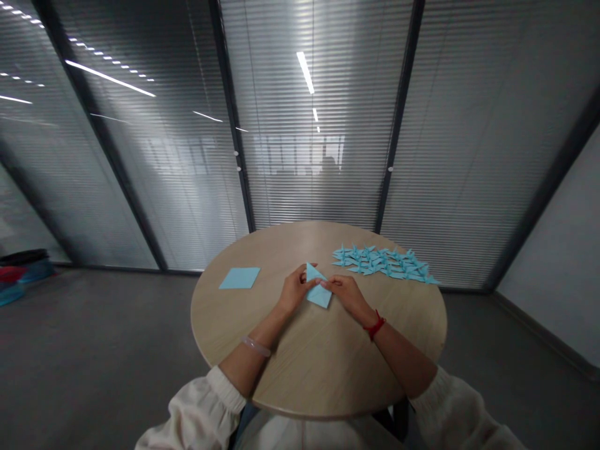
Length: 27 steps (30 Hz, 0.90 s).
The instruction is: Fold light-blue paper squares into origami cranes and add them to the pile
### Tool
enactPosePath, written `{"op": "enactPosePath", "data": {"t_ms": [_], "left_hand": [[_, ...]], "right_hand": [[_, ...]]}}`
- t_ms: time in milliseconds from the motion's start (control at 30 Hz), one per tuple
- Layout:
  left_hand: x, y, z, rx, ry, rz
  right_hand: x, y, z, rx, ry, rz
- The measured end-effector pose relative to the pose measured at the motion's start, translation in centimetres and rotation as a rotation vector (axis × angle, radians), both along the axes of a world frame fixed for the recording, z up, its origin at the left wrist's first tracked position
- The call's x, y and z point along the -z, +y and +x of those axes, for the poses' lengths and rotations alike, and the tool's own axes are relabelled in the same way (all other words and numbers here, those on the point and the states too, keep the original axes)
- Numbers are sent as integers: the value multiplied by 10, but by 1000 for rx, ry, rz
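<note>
A partly folded sheet of light blue origami paper (319,296) is held between my two hands over the middle of the table. My left hand (296,289) grips its left side, thumb across the front and fingers behind. On the right edge, my right hand (347,292) pinches the paper, its fingertips close to the left thumb. One corner of the paper points up and another points down towards me. The finer fold lines are too small to make out.
To the left lies a flat stack or sheet of blue paper (239,278). Several folded blue paper cranes (384,261) stand in rows at the back right of the round wooden table (323,387). Behind it rises a glass partition with blinds (309,187).
</note>
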<state>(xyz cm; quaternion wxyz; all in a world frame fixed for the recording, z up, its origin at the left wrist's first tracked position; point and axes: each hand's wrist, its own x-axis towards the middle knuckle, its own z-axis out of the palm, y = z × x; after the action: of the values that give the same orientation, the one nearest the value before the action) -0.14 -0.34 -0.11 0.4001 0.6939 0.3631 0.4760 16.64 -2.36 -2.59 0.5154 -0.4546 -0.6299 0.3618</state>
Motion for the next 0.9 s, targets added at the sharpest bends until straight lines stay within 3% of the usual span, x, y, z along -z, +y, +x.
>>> {"op": "enactPosePath", "data": {"t_ms": [267, 900], "left_hand": [[-1, -4, 0, -112, 102, 106], [-2, -8, 1, -122, 64, 91]], "right_hand": [[4, 3, 1, -15, -33, -28], [5, 2, 2, 27, -82, 37]]}}
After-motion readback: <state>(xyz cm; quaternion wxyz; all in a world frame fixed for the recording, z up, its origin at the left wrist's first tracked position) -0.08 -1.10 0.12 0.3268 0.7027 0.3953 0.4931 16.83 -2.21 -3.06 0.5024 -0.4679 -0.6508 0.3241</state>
